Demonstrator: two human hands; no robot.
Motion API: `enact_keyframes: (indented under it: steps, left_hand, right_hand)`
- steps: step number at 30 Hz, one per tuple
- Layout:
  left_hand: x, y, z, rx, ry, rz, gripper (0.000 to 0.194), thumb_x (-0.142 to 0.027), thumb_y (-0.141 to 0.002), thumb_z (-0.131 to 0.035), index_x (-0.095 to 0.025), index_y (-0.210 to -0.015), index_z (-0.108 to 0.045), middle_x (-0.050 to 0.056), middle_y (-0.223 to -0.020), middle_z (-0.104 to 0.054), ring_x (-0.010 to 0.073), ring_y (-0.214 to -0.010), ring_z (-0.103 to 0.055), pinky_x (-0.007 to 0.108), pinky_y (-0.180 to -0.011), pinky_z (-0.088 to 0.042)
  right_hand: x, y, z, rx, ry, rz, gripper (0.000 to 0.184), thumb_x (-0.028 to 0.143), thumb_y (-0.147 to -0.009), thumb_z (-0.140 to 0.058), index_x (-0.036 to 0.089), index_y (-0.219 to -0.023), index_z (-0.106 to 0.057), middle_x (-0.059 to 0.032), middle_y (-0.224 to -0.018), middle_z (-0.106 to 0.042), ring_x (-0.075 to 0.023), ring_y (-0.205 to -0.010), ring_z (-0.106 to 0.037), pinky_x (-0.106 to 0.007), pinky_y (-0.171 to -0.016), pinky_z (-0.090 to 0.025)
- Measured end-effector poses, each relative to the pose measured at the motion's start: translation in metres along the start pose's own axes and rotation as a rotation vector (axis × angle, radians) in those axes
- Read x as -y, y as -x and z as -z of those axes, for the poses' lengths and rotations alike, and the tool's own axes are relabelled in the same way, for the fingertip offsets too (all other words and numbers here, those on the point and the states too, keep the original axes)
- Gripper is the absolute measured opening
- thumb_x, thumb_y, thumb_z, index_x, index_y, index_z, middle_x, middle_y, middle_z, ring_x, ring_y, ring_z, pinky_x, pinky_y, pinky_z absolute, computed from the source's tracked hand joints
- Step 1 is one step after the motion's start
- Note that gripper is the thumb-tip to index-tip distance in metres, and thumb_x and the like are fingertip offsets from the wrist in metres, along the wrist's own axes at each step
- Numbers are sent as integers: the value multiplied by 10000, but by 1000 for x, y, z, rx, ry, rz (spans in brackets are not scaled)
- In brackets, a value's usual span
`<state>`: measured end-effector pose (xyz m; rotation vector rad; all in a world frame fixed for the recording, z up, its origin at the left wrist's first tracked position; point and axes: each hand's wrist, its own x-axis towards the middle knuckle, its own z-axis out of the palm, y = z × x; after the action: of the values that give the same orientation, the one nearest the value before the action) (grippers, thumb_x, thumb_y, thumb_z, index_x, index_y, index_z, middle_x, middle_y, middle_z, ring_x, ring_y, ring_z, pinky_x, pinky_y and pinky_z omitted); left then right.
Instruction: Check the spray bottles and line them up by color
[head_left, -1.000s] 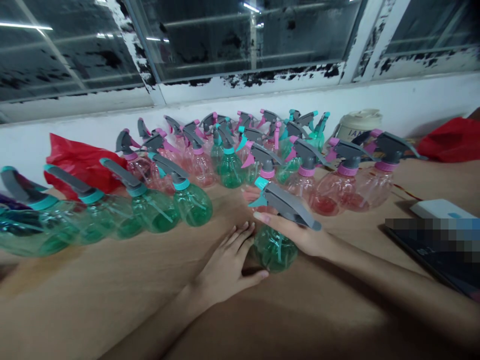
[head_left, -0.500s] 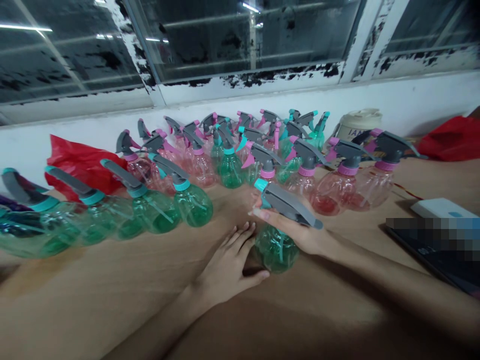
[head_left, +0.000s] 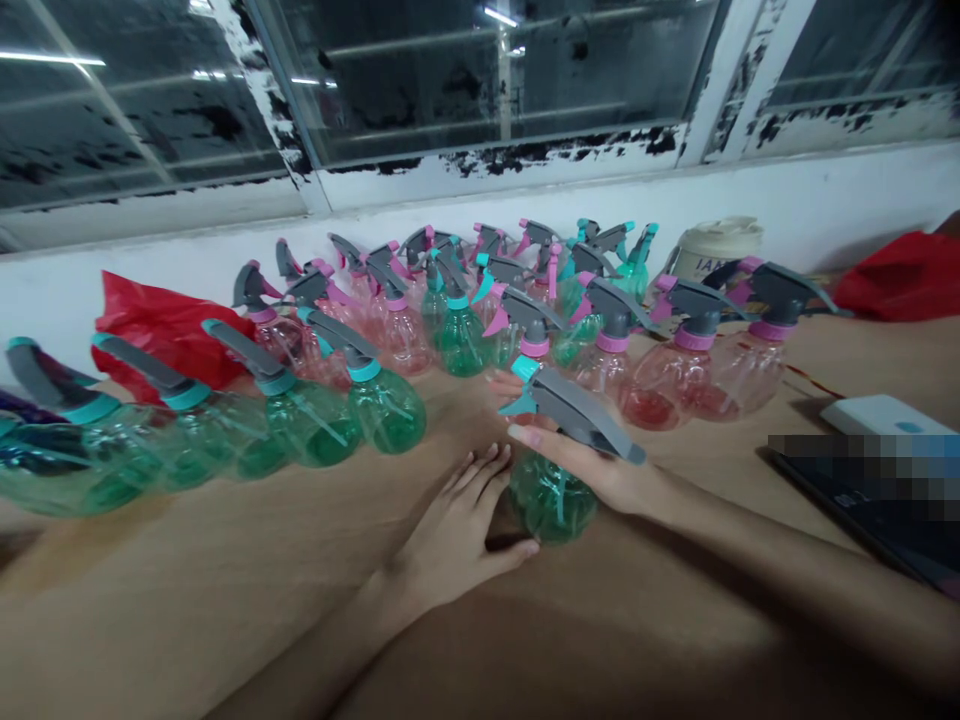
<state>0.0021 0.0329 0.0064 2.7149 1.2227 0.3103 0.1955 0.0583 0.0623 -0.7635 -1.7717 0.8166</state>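
A green spray bottle (head_left: 553, 502) with a grey and teal spray head (head_left: 577, 408) stands upright on the table in front of me. My right hand (head_left: 604, 472) is around its neck, below the head, thumb on the near side. Some fingertips show past the teal trigger, apart from it; the rest of those fingers are hidden behind the bottle. Just left of the bottle, my left hand (head_left: 456, 540) lies flat on the tabletop with fingers stretched out and holds nothing. Its thumb points toward the bottle's base.
Green spray bottles (head_left: 311, 425) line the left side; pink ones (head_left: 667, 385) stand behind and right of my hands, with several more toward the wall. Red plastic bags (head_left: 169, 325) lie at both sides. A white box (head_left: 885, 415) and a dark flat device (head_left: 847, 500) are at right.
The fingers of my right hand have straightened away from the trigger, which has swung forward and now shows. My left hand and the bottle have stayed in place.
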Motion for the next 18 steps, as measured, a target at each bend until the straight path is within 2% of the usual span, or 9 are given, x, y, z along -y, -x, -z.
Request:
enact_keyframes:
  steps: [4, 9, 14, 18]
  left_hand:
    - [0, 0, -1, 2, -2, -5, 726, -552, -827, -582, -109, -1365, -378, 172, -1427, -416, 299, -1338, -345, 477, -1087, -293]
    - [1, 0, -3, -13, -6, -8, 735, -559, -831, -570, -116, -1378, -360, 171, -1404, -444, 306, -1333, -350, 489, -1080, -302]
    - [2, 0, -3, -18, -6, -13, 730, -558, -833, -567, -112, -1375, -364, 171, -1400, -446, 304, -1339, -341, 484, -1083, -302]
    - [2, 0, -3, -10, -11, -15, 725, -558, -834, -568, -116, -1372, -367, 171, -1404, -443, 304, -1337, -345, 484, -1084, -299]
  right_hand:
    - [0, 1, 0, 9, 22, -18, 211, 378, -819, -631, 237, -975, -647, -7, -915, -706, -188, -881, -658, -354, -840, -509]
    - [2, 0, -1, 11, 4, -19, 204, 375, -829, -614, 244, -978, -659, -15, -938, -704, -183, -883, -655, -364, -852, -511]
    - [3, 0, 0, 12, 5, 1, 149, 328, -831, -620, 253, -951, -664, -6, -940, -706, -183, -973, -643, -345, -909, -480]
    - [1, 0, -1, 3, -2, -8, 162, 353, -825, -626, 245, -942, -655, -6, -932, -704, -181, -942, -647, -335, -874, -492]
